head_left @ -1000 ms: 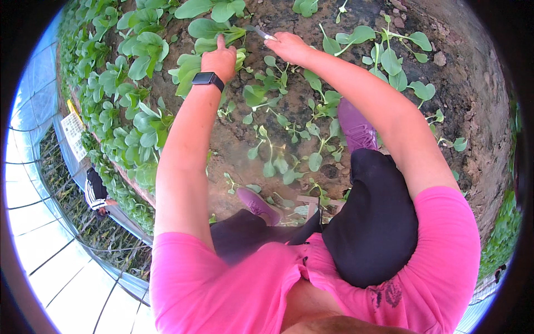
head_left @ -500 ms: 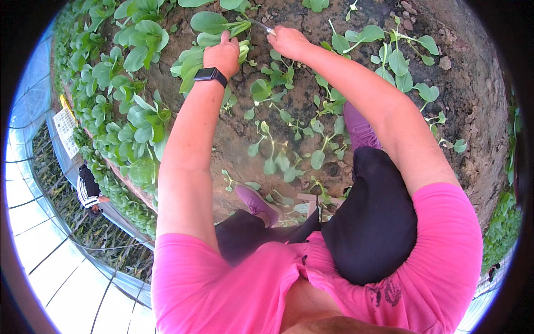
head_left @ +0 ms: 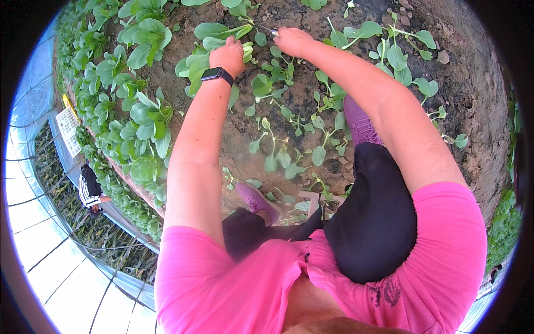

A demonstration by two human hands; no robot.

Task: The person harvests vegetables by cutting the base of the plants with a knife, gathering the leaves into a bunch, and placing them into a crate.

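Note:
My left hand (head_left: 228, 57) is closed on a bunch of leafy greens (head_left: 193, 65), with pale stalks showing beside the fingers and broad green leaves hanging to the left. A watch sits on that wrist. Just beyond the fingers, another leafy green plant (head_left: 213, 30) lies with its stalk toward the right. My right hand (head_left: 292, 42) grips a thin-bladed knife (head_left: 265, 27); its handle is mostly hidden in the fist. The blade points left, close to the stalk end of that plant. Whether it touches the stalk I cannot tell.
Small leafy seedlings (head_left: 285, 158) and cut leaves lie over the brown soil (head_left: 467, 89) between me and my hands. Dense rows of greens (head_left: 150, 122) grow on the left. My purple shoes (head_left: 258, 204) stand on the bed. Another person (head_left: 89, 189) is far left, by plastic sheeting.
My left hand with the bunch has shifted slightly right and nearer to me. My right hand and the knife have moved a little to the right.

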